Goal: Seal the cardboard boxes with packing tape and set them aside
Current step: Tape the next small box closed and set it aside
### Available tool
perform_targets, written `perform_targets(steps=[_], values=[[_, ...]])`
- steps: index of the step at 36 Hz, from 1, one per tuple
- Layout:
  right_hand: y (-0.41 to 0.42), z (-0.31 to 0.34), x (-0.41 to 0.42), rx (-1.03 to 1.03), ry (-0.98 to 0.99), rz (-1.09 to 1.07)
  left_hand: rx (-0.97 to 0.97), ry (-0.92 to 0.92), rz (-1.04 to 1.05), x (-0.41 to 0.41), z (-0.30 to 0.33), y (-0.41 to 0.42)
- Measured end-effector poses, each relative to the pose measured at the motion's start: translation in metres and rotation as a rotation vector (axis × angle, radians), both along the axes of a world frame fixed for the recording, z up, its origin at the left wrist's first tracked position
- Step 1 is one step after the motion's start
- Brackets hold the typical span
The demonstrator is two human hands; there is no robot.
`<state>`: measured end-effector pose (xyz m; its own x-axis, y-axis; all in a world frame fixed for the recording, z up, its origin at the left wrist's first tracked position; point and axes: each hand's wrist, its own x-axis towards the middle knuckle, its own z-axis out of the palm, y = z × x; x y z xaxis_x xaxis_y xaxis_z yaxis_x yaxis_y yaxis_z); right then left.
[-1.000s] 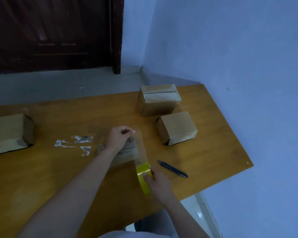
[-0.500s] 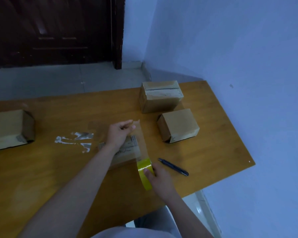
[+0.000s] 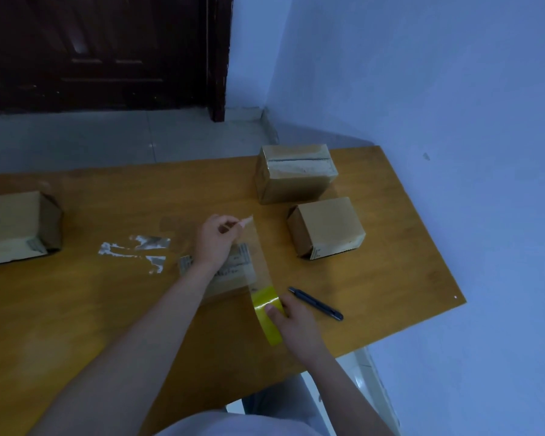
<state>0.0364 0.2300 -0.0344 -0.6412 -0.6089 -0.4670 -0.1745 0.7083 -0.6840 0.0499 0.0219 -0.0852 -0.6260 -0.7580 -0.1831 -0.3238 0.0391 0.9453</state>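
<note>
A person sits at an orange-brown wooden table (image 3: 76,309), seen from above over both bare forearms. The right hand (image 3: 291,320) curls round a yellow roll of packing tape (image 3: 266,308), held on edge at the near side of the table, thumb pressed on its face. The left hand (image 3: 214,239) pinches the free end of a clear strip of tape (image 3: 258,256) between thumb and fingertips, raised and stretched away from the roll. Under that strip and the left wrist lies a small, flat brown cardboard box with printed labels (image 3: 233,272); whether it is closed or what it holds cannot be told.

Just right of the roll, a dark utility knife (image 3: 315,303) lies flat on the table.

At the far right stand two more boxes, close together. The farther is a brown cardboard box with tape across its top seam (image 3: 294,173), closed. The nearer is a plain brown cardboard box (image 3: 326,228), also closed. At the left edge sits a larger brown cardboard box on its side (image 3: 16,226). No contents show in any box.

Whitish scraps of tape residue (image 3: 136,251) stick to the tabletop left of the hands.
</note>
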Motion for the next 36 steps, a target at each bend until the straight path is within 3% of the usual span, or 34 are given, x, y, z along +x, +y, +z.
perform_targets(steps=[11, 28, 36], values=[[0.003, -0.008, -0.002, 0.029, -0.010, 0.002, -0.133, -0.113, -0.003, 0.002, -0.004, 0.002], [0.000, -0.016, -0.006, 0.075, -0.020, 0.002, -0.158, -0.147, 0.004, -0.001, -0.004, 0.003], [-0.010, -0.027, -0.003, 0.106, -0.188, -0.109, -0.124, -0.327, -0.043, -0.005, 0.000, 0.001]])
